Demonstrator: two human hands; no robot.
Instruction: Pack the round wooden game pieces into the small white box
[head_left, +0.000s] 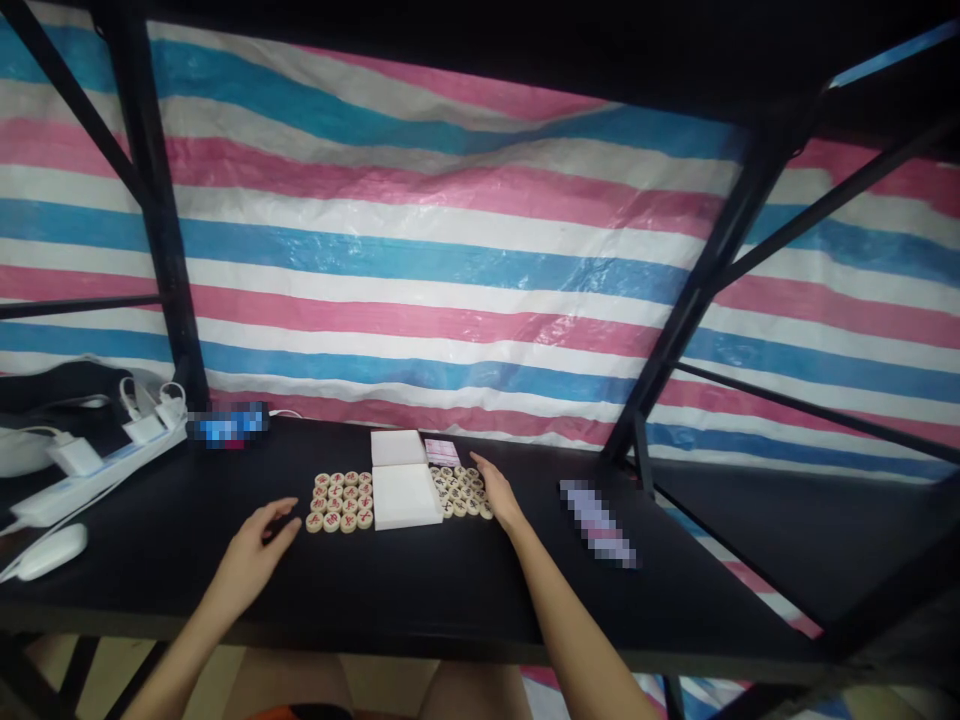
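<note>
On the black table (420, 585) lie two blocks of round wooden chess discs. The left block (342, 500) carries red marks, the right block (459, 491) dark marks. Between them sits an opened white box (403, 494) with its lid (397, 447) behind it. My left hand (259, 553) rests on the table just left of the red-marked discs, fingers spread and holding nothing. My right hand (498, 492) lies flat against the right edge of the dark-marked discs, fingers stretched out.
A white power strip (90, 470) with plugged chargers and a white mouse (51, 551) sit at the far left. Black shelf posts (161, 220) rise at the back left and right. A striped tarp (450, 250) hangs behind. A small pink card (441, 452) lies behind the discs.
</note>
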